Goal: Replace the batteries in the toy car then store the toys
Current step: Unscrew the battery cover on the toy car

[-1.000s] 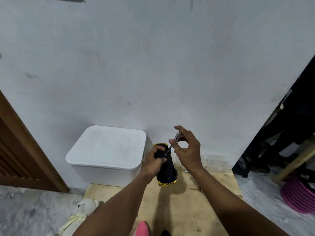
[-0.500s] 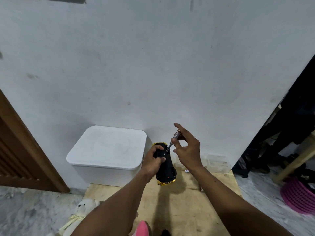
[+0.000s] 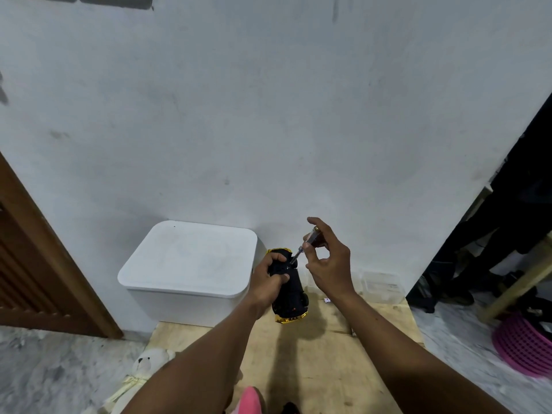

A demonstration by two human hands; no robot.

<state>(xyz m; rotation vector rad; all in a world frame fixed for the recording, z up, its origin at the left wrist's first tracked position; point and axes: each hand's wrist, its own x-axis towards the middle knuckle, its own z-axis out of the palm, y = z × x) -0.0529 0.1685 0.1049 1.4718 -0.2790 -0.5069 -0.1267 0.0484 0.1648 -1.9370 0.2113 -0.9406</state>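
Toy car (image 3: pixel 291 291) held underside-up just right of the white lidded box (image 3: pixel 191 258), a screwdriver (image 3: pixel 310 239) set against it.
The left hand (image 3: pixel 268 282) grips the black-and-yellow car, fingers (image 3: pixel 276 258) curled round its far end, above the wooden board (image 3: pixel 328 369) in front of the box. The right hand (image 3: pixel 331 261) pinches the screwdriver's handle, shaft slanting down to the car's underside. A white teddy bear (image 3: pixel 149 363) lies on the floor in front of the box; a pink basket (image 3: pixel 525 345) sits far to its right.
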